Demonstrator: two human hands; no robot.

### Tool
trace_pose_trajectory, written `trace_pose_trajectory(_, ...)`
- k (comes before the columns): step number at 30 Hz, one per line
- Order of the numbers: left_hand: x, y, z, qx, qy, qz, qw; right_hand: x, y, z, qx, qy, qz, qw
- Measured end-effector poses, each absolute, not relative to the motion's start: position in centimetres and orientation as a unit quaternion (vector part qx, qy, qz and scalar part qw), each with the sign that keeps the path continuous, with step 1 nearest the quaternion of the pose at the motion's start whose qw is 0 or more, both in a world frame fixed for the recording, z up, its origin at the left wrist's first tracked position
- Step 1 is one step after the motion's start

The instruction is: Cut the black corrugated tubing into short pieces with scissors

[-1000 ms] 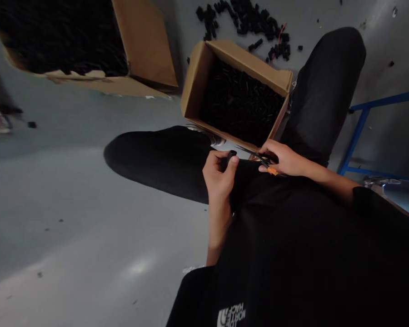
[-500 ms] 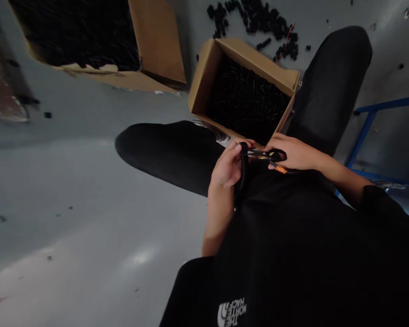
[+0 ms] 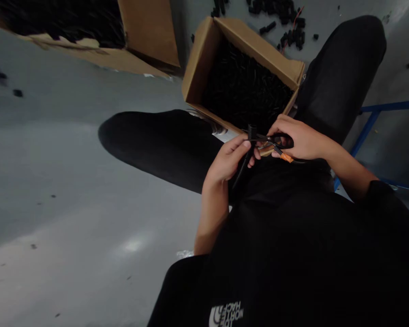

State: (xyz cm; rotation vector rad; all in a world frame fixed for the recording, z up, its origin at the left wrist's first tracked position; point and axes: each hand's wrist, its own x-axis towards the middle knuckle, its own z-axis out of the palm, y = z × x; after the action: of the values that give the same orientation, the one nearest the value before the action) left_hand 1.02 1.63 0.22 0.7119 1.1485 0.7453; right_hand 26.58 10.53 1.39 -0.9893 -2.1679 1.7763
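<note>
My left hand (image 3: pixel 229 159) is closed on a black corrugated tube (image 3: pixel 251 131), whose upper end sticks up above the thumb while a thinner-looking length runs down toward my lap. My right hand (image 3: pixel 300 136) is wrapped round black-handled scissors (image 3: pixel 284 141). The blades lie across the tube just above my left thumb; whether they cut into it I cannot tell. A cord with an orange tag (image 3: pixel 286 157) hangs beneath my right hand. Right beyond both hands stands a cardboard box (image 3: pixel 264 38) holding many short black tube pieces (image 3: pixel 245 86).
A larger cardboard box (image 3: pixel 152 32) of black pieces stands at the upper left. Loose black pieces (image 3: pixel 295 38) lie scattered on the grey floor (image 3: pixel 71 181) beyond the nearer box. A blue metal frame (image 3: pixel 364 131) is at the right, beside my leg (image 3: pixel 347 68).
Both hands have moved slightly up in the view. More of the tube's end now rises above my left thumb, and the scissors stay at the tube. The whole view has shifted a little.
</note>
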Motion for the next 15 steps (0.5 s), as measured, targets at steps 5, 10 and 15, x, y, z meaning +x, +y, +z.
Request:
trace_pose_trajectory(5,1.8,1.3,0.9,0.416,0.571,0.35,0.615,26.0,10.7,1.9,-0.34,-0.739,0.576,0.085)
trace_pose_trajectory(10,1.4,0.7,2.1,0.491,0.664,0.347,0.444,26.0,10.6,1.9,-0.335,-0.749,0.561,0.109)
trace_pose_trajectory(15,1.4,0.3,2.3,0.519,0.688,0.329,0.386,25.3,9.7,1.8,-0.355,-0.74,0.561,0.103)
